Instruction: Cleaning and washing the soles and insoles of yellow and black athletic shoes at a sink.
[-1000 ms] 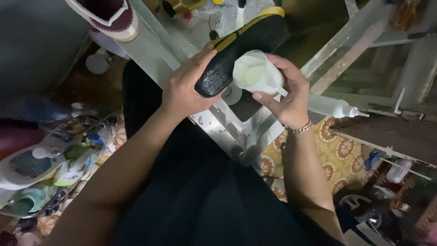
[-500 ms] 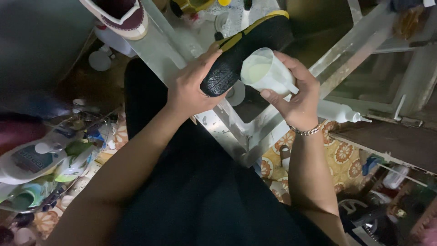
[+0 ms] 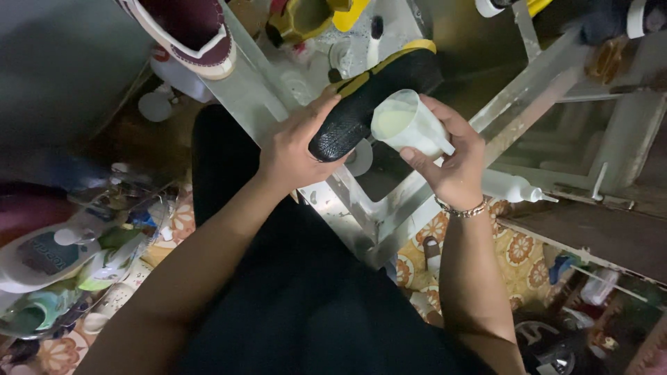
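Gripping a black shoe (image 3: 361,104), left hand (image 3: 292,156); right hand (image 3: 451,163) clasps white bottle (image 3: 410,125) beside it.

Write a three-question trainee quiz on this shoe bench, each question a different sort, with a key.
1. True or false: the left hand grips the black shoe by its treaded sole end.
2. The right hand holds: A) a brush, B) a white squeeze bottle, C) scissors.
3. Fill in: a second white nozzle bottle lies to the ____ of the right hand in the picture.

Key: 1 true; 2 B; 3 right.
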